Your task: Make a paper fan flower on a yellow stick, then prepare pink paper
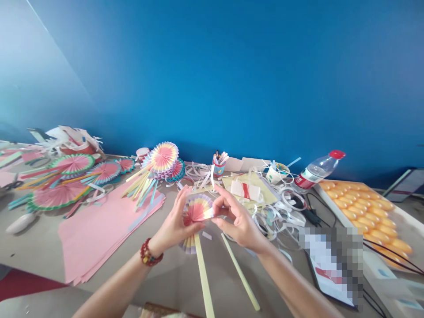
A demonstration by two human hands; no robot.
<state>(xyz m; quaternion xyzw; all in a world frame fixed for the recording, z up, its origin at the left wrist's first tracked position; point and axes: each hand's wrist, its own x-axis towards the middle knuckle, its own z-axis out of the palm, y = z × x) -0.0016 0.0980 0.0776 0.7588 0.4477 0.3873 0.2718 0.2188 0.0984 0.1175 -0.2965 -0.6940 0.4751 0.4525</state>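
A pleated paper fan (201,206), pink in the middle and pale yellow and lilac toward the rim, is between my two hands above the table. My left hand (175,223) grips its left side, thumb in front and fingers behind. At the fan's right edge, my right hand (237,219) pinches the folded end between thumb and fingertips. A flat pale yellow paper strip (202,274) runs from the fan down toward me. Below my right hand lies a second yellow strip (241,273), apart from the fan. Part of the fan is hidden behind my left thumb.
Pink paper sheets (102,236) lie left, near several finished fans (75,164) and a standing bunch of fans (164,158). Curled white strips (281,212), a pen cup (219,165), a tilted bottle (316,170), a phone (331,274) and a tray of orange pieces (367,207) are behind and right.
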